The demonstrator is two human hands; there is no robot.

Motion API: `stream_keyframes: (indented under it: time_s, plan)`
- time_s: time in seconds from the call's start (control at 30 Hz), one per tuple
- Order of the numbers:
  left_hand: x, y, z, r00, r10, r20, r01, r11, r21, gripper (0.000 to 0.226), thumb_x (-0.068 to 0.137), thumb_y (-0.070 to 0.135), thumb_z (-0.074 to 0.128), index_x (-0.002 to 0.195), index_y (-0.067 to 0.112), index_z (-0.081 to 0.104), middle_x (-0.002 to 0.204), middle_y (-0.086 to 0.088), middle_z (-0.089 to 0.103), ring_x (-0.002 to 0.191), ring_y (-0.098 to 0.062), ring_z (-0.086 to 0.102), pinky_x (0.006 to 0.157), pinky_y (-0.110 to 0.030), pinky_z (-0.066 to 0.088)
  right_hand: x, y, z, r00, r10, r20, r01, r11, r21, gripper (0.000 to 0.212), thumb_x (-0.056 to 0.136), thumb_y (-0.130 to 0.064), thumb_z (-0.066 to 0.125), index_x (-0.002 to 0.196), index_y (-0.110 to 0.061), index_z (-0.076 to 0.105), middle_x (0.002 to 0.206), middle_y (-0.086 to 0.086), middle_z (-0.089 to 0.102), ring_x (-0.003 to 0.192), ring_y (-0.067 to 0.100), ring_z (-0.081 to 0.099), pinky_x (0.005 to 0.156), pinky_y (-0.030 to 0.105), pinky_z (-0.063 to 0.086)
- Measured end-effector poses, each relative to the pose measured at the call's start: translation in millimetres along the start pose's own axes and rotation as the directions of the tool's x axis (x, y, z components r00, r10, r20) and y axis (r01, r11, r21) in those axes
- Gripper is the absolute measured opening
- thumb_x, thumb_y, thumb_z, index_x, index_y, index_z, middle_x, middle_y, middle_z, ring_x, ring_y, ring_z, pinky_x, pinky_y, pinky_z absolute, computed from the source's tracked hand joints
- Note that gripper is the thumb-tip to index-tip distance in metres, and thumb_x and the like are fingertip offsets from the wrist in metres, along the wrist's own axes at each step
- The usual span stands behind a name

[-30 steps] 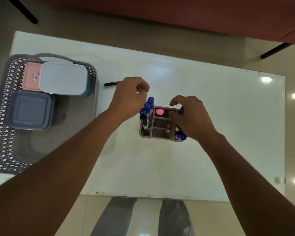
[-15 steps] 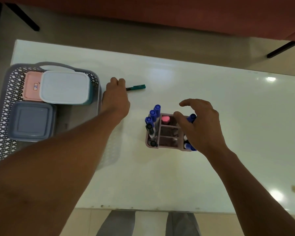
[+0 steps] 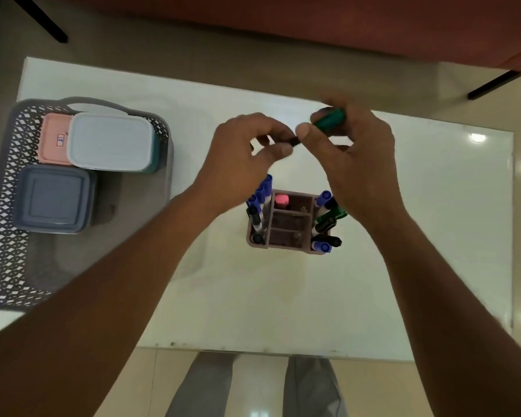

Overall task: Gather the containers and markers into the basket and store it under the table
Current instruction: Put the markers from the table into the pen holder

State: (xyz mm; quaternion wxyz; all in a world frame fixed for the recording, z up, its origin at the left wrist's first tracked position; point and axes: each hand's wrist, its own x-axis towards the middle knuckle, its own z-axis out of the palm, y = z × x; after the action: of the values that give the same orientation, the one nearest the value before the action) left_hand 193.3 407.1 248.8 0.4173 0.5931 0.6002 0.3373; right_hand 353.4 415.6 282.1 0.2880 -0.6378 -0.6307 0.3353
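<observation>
- Currently, both hands are raised above the white table (image 3: 418, 236), beyond the far side of the marker organizer (image 3: 289, 221), and meet around a single green marker (image 3: 330, 118).
- Half a second ago this marker lay on the table just right of the basket, under the left hand's fingertips; it is now off the surface and shared between both hands.
- Right hand (image 3: 355, 152): clenched around the green barrel, thumb forward.
- Left hand (image 3: 247, 158): pinching the dark end of the same marker between thumb and forefinger. Whether it is seating a cap cannot be told; the region is blurred.
- Marker organizer: stands mid-table, holding blue, black and green markers along its left and right compartments, with a pink item in a far cell.
- Basket (image 3: 3, 236): at the left edge of the table, containing the pink container (image 3: 53, 136), the white-lidded container (image 3: 110, 142) and the grey container (image 3: 53, 198).
- Assessment: no loose marker is visible on the table. Remaining steps appear to be placing this marker in the organizer, moving the organizer into the basket, then storing the basket under the table.
</observation>
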Motion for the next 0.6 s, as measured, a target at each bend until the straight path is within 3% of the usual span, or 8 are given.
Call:
stream_keyframes:
  time_s: [0.1, 0.2, 0.3, 0.4, 0.47, 0.6]
  plan:
    - [-22, 13, 0, 0.998, -0.011, 0.062, 0.014, 0.998, -0.059, 0.010, 0.085, 0.018, 0.070, 0.092, 0.024, 0.074, 0.088, 0.014, 0.072, 0.083, -0.014, 0.065, 0.077, -0.036, 0.052, -2, -17, -10, 0.991, -0.115, 0.067, 0.116, 0.993, -0.025, 0.017, 0.095, -0.030, 0.061, 0.109, -0.021, 0.066, 0.087, -0.017, 0.065, 0.080, 0.006, 0.066, 0.074, 0.028, 0.058]
    - [-43, 7, 0, 0.994, -0.099, 0.051, 0.105, 0.986, -0.131, 0.012, 0.083, 0.019, 0.073, 0.095, 0.018, 0.076, 0.089, 0.011, 0.074, 0.084, -0.013, 0.067, 0.082, -0.044, 0.054, -18, -18, -13, 0.981, -0.147, 0.130, 0.155, 0.987, -0.053, 0.012, 0.095, -0.025, 0.061, 0.100, -0.017, 0.069, 0.081, -0.017, 0.063, 0.074, 0.005, 0.066, 0.070, 0.022, 0.057]
    - [-63, -2, 4, 0.981, -0.193, 0.001, 0.191, 0.974, -0.121, 0.019, 0.081, 0.024, 0.077, 0.100, 0.020, 0.075, 0.095, 0.012, 0.073, 0.094, -0.007, 0.066, 0.089, -0.035, 0.052, -38, -11, -11, 0.972, -0.088, 0.216, 0.107, 0.991, -0.079, 0.015, 0.095, -0.025, 0.063, 0.107, -0.017, 0.068, 0.088, -0.008, 0.069, 0.078, 0.005, 0.066, 0.071, 0.011, 0.053]
    - [-78, -12, 9, 0.949, -0.290, -0.127, 0.272, 0.952, -0.140, 0.019, 0.086, 0.022, 0.072, 0.105, 0.021, 0.072, 0.102, 0.012, 0.071, 0.098, -0.006, 0.064, 0.086, -0.025, 0.049, -54, -4, -6, 0.959, -0.086, 0.271, 0.128, 0.981, -0.142, 0.015, 0.096, -0.025, 0.061, 0.107, -0.016, 0.066, 0.090, 0.000, 0.072, 0.080, 0.017, 0.067, 0.076, 0.034, 0.058]
    - [-86, -18, 12, 0.920, -0.342, -0.192, 0.313, 0.935, -0.164, 0.016, 0.091, 0.021, 0.066, 0.107, 0.020, 0.069, 0.102, 0.011, 0.069, 0.096, -0.006, 0.064, 0.082, -0.022, 0.049, -60, 2, 1, 0.948, -0.064, 0.312, 0.120, 0.979, -0.167, 0.018, 0.097, -0.028, 0.058, 0.109, -0.016, 0.064, 0.090, 0.003, 0.072, 0.079, 0.021, 0.067, 0.075, 0.042, 0.057]
    - [-101, -30, 23, 0.895, -0.404, -0.189, 0.377, 0.912, -0.161, 0.020, 0.098, 0.012, 0.053, 0.110, 0.021, 0.067, 0.107, 0.011, 0.069, 0.102, -0.006, 0.062, 0.080, -0.015, 0.047, -72, 7, 21, 0.874, -0.013, 0.486, 0.117, 0.976, -0.184, 0.038, 0.100, -0.036, 0.047, 0.134, -0.021, 0.045, 0.106, -0.001, 0.063, 0.092, 0.018, 0.062, 0.082, 0.032, 0.051]
